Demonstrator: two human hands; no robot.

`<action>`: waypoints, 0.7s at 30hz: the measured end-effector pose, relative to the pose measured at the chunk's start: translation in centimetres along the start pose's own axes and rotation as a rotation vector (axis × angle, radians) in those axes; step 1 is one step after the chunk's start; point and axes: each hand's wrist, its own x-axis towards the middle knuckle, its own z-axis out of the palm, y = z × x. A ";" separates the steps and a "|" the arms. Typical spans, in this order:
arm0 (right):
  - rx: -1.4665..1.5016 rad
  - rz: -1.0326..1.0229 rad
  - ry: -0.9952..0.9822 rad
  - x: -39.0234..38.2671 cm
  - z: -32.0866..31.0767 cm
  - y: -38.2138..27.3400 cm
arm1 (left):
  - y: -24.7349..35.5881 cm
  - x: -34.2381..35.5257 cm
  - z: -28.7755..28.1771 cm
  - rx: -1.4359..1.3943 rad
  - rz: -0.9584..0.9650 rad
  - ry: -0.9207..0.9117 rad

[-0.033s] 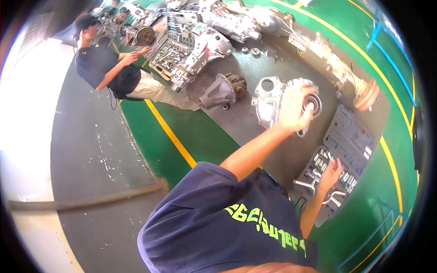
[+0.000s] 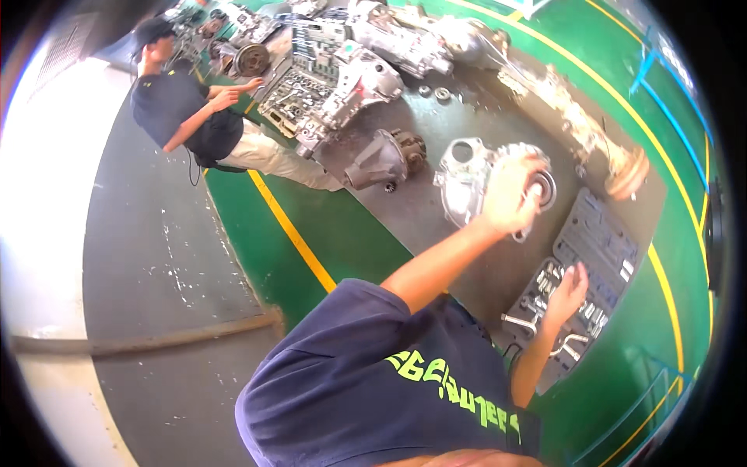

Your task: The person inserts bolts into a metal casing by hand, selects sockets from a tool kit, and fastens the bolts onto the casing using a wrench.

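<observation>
My left hand (image 2: 511,198) covers part of the metal housing (image 2: 463,185) on the bench (image 2: 486,268); my right hand (image 2: 568,297) is over the open tool case (image 2: 595,229), near right. I can't tell whether either's fingers grip. Work looks unfinished, sockets (image 2: 549,274) lying cased.

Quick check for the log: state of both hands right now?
Left hand: curled over the metal housing; grip cannot be told.
Right hand: loosely open over the tool case, nothing seen in it.

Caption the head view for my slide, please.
Left hand on a metal housing, right hand over an open tool case.
</observation>
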 end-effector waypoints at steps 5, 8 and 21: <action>-0.068 -0.602 -0.051 1.3 11.1 -20.2 | -0.9 -0.9 -2.1 -0.116 -0.078 -0.058; -0.547 -0.604 -0.146 2.1 16.7 -21.4 | -2.1 -2.9 -4.6 -0.317 -0.103 -0.115; -0.689 -0.392 -0.011 2.7 19.1 -18.6 | -25.8 -20.3 -30.7 0.352 -0.866 0.133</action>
